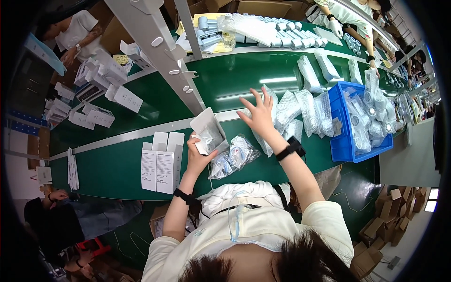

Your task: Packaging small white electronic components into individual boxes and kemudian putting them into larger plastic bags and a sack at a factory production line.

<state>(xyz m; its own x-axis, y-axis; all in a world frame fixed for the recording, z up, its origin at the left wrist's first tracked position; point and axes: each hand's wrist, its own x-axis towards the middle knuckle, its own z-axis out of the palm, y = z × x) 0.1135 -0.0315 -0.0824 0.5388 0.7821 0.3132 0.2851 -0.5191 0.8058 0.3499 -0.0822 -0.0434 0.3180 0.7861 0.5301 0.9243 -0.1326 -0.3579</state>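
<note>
Your left hand (199,157) grips an open white cardboard box (202,122), clear bubble-wrapped packages (287,111) beside your empty right hand (261,115)

The box (203,121) is white (the bin (337,143), bright blue).

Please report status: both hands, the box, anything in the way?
Left hand holding open white box. Right hand spread open, empty. Filled plastic bags close beside the box.
</note>
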